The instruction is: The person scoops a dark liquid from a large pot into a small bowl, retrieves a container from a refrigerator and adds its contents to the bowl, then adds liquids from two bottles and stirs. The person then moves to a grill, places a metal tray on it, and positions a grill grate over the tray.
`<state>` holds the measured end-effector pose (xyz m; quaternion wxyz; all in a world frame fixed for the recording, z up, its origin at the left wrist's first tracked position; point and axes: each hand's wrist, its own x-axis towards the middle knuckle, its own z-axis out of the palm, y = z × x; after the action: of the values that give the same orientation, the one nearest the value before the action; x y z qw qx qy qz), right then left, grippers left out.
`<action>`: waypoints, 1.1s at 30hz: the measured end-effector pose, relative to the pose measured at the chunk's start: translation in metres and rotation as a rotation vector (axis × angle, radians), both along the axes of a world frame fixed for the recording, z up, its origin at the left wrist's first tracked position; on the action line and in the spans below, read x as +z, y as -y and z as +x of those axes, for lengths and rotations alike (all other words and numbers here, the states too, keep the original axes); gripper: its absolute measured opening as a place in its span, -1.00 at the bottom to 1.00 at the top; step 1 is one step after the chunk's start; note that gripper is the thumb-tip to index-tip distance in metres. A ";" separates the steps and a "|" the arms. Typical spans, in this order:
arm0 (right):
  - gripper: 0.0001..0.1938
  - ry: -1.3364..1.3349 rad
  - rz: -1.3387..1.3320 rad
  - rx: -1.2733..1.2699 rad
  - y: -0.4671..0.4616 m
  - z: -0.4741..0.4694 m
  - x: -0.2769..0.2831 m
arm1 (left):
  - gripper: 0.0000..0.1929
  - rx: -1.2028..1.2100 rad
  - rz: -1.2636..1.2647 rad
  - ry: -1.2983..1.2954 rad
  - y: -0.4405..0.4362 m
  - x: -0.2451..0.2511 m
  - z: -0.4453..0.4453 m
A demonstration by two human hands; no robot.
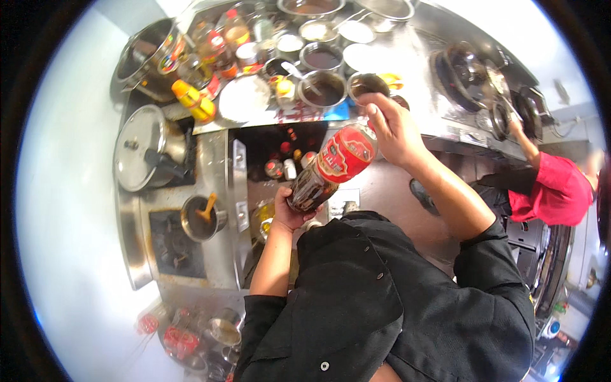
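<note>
A large plastic bottle of dark liquid (312, 184) with a red label is tilted in front of my torso. My left hand (295, 212) is wrapped around its base. At the upper end, the fingers of my right hand (394, 129) curl at the neck and red cap (371, 125), which they partly hide. Beyond my right hand, on the steel counter, stand a steel pot (367, 86) and a pot of dark liquid (322, 89) with a white-handled spoon (292, 70) in it.
Sauce bottles (237, 31) and a yellow squeeze bottle (193, 101) crowd the counter's left. A lidded pressure cooker (143, 148) and a small saucepan (200, 218) stand on the left stove. At right, a person in red (549, 191) works near woks (465, 71).
</note>
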<state>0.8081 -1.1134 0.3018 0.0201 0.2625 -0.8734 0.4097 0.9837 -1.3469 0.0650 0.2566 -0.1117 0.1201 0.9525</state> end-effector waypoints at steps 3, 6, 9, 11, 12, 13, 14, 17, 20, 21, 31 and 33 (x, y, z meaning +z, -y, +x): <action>-0.74 0.273 -0.407 -0.033 -0.036 -0.016 0.007 | -0.19 -0.060 0.090 -0.095 -0.050 -0.005 -0.048; -0.76 0.481 -0.682 -0.094 -0.079 -0.024 0.012 | -0.23 0.033 0.115 -0.141 -0.101 -0.018 -0.081; -0.79 0.328 -0.626 -0.391 -0.117 -0.029 0.017 | -0.26 0.272 -0.070 -0.308 -0.155 -0.021 -0.104; -0.78 0.282 -0.581 -0.437 -0.146 -0.028 0.028 | -0.19 0.332 -0.064 -0.373 -0.185 -0.020 -0.115; -0.78 0.347 -0.569 -0.370 -0.161 -0.030 0.039 | -0.20 0.293 0.017 -0.354 -0.193 -0.019 -0.122; -0.77 0.406 -0.558 -0.267 -0.173 -0.028 0.048 | -0.20 0.261 0.020 -0.341 -0.198 -0.019 -0.127; -0.79 0.475 -0.620 -0.058 -0.184 -0.026 0.056 | -0.21 0.159 0.137 -0.308 -0.200 -0.019 -0.132; -0.70 0.236 -0.217 0.291 -0.202 -0.020 0.070 | -0.23 0.063 0.274 -0.184 -0.200 -0.021 -0.136; -0.72 -0.052 0.092 0.117 -0.200 -0.027 0.061 | -0.22 0.134 0.203 -0.184 -0.192 -0.019 -0.128; -0.76 0.162 0.117 -0.108 -0.194 -0.034 0.053 | -0.23 0.198 0.104 -0.206 -0.188 -0.017 -0.123; -0.67 -0.586 0.423 0.937 -0.148 -0.077 0.001 | -0.29 0.142 0.101 -0.059 -0.115 -0.040 -0.052; -0.74 0.098 0.572 0.481 -0.121 -0.066 -0.043 | -0.31 0.489 -0.141 0.016 -0.118 -0.065 -0.031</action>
<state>0.7418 -0.9925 0.2587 -0.1928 0.4351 -0.8659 0.1543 0.9525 -1.2285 -0.0002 0.0112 -0.1626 0.1536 0.9746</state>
